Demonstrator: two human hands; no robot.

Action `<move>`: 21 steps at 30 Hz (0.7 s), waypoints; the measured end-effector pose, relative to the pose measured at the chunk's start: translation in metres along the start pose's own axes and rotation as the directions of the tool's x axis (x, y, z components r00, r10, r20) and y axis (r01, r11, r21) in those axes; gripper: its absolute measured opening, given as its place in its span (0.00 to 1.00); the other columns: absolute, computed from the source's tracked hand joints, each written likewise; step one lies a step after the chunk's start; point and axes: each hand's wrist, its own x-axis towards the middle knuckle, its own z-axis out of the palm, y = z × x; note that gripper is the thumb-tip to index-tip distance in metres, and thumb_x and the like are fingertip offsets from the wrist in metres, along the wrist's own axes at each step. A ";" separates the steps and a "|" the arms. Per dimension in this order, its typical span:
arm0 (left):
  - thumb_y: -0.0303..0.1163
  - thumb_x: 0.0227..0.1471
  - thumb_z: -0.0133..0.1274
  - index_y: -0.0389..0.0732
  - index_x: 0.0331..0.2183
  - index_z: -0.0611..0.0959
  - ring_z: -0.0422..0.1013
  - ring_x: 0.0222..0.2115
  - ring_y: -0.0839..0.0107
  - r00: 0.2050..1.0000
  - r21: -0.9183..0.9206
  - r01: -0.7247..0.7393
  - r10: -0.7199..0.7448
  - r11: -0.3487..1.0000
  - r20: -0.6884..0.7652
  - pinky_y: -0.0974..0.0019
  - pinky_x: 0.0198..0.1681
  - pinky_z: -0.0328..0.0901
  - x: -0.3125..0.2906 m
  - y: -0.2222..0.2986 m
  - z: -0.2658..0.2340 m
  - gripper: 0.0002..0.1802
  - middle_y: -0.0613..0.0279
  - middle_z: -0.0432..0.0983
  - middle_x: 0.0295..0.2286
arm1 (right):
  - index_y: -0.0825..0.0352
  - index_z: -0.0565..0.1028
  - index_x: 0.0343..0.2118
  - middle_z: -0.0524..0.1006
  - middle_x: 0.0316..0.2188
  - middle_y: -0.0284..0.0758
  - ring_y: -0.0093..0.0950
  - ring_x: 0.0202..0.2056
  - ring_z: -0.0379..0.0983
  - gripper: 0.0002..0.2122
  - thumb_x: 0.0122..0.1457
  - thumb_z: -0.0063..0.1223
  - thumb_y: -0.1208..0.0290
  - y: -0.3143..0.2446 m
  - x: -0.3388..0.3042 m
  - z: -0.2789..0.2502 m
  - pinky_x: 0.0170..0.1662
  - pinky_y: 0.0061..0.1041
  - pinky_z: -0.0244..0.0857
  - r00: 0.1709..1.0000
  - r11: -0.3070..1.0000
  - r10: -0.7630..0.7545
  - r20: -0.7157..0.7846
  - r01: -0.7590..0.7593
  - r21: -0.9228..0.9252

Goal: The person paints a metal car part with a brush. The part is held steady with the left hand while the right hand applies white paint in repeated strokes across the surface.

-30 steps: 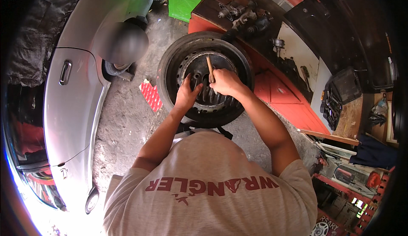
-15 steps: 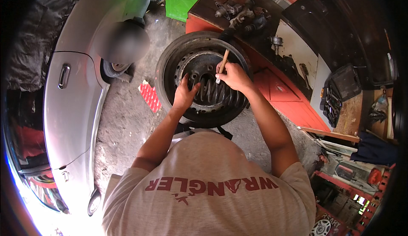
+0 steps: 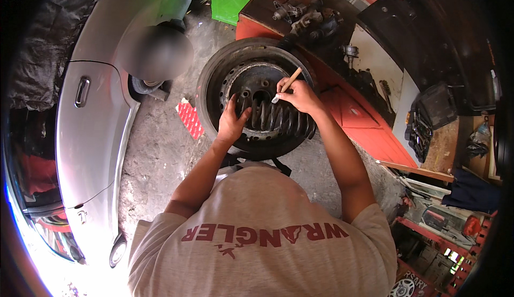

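Observation:
A black coil spring [image 3: 277,118] lies sideways across a steel wheel rim [image 3: 256,75], which sits in a tyre [image 3: 210,83] laid flat. My left hand [image 3: 231,124] grips the spring's left end, with thumb and fingers around the coils. In my right hand [image 3: 301,96] is a small brush [image 3: 292,78] with a wooden handle, pinched between thumb and fingers. Its pale tip points down and left at the upper side of the coils. I cannot tell whether the tip touches them.
A silver car [image 3: 91,131] stands on the left. Close to the tyre lies a red patterned piece of packaging [image 3: 189,119]. Greasy metal parts [image 3: 308,18] rest on a bench beyond the tyre. An open black tool case [image 3: 431,109] and a green box [image 3: 230,0] are also around.
My right hand has shifted slightly right and down, and the brush handle now leans further right. My left hand keeps its grip on the spring.

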 end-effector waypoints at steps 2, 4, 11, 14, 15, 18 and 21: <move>0.45 0.56 0.58 0.31 0.61 0.64 0.65 0.57 0.43 1.000 -0.004 -0.010 0.010 1.000 -0.009 0.53 0.59 0.61 -0.004 -0.003 0.001 0.40 0.36 0.68 0.54 | 0.67 0.75 0.32 0.76 0.30 0.30 0.22 0.38 0.73 0.06 0.55 0.61 0.75 -0.004 -0.005 -0.005 0.47 0.26 0.64 0.994 1.000 0.011 0.111 -0.011 -0.005; 0.44 0.56 0.58 0.31 0.61 0.64 0.65 0.57 0.43 1.000 -0.007 -0.015 0.015 1.000 -0.013 0.53 0.59 0.61 -0.007 -0.003 0.002 0.40 0.36 0.68 0.55 | 0.69 0.75 0.32 0.74 0.30 0.30 0.21 0.39 0.72 0.04 0.57 0.59 0.78 -0.002 -0.011 -0.005 0.47 0.25 0.65 0.981 0.998 0.047 0.190 -0.038 -0.053; 0.42 0.56 0.59 0.31 0.61 0.64 0.65 0.57 0.44 0.999 0.013 -0.037 0.037 0.999 -0.038 0.53 0.59 0.61 -0.005 -0.005 0.006 0.39 0.36 0.68 0.55 | 0.68 0.75 0.33 0.75 0.30 0.29 0.21 0.38 0.72 0.05 0.57 0.61 0.75 0.003 -0.014 0.003 0.45 0.23 0.65 1.000 0.999 -0.008 0.022 0.008 -0.031; 0.43 0.56 0.58 0.31 0.61 0.64 0.65 0.57 0.43 0.998 0.026 -0.013 0.015 1.000 -0.054 0.53 0.59 0.61 -0.005 -0.005 0.008 0.40 0.35 0.68 0.55 | 0.67 0.75 0.33 0.76 0.31 0.30 0.22 0.37 0.73 0.06 0.56 0.62 0.73 -0.001 -0.025 0.003 0.45 0.25 0.65 0.993 0.995 -0.074 0.094 0.079 -0.058; 0.43 0.56 0.58 0.30 0.61 0.64 0.65 0.57 0.43 0.998 0.029 0.002 -0.001 1.000 -0.057 0.53 0.59 0.61 -0.004 -0.003 0.009 0.40 0.35 0.68 0.55 | 0.68 0.76 0.33 0.76 0.31 0.31 0.22 0.37 0.73 0.06 0.56 0.62 0.74 -0.003 -0.027 0.004 0.45 0.25 0.65 0.995 0.993 -0.065 0.081 0.072 -0.090; 0.44 0.57 0.58 0.30 0.61 0.64 0.65 0.57 0.44 0.997 0.024 -0.030 0.032 0.999 -0.071 0.53 0.59 0.61 -0.001 -0.007 0.011 0.39 0.34 0.67 0.55 | 0.69 0.77 0.34 0.79 0.31 0.37 0.28 0.35 0.78 0.07 0.55 0.62 0.74 0.008 -0.021 -0.001 0.42 0.29 0.69 0.975 0.971 -0.077 -0.209 0.026 -0.239; 0.43 0.57 0.58 0.29 0.60 0.64 0.66 0.57 0.45 0.997 0.050 -0.011 0.014 0.999 -0.071 0.54 0.59 0.61 0.000 -0.004 0.011 0.39 0.33 0.69 0.54 | 0.70 0.77 0.35 0.80 0.30 0.36 0.25 0.35 0.77 0.08 0.55 0.64 0.73 0.021 -0.032 -0.016 0.40 0.26 0.68 0.899 0.999 0.017 -0.437 -0.032 -0.027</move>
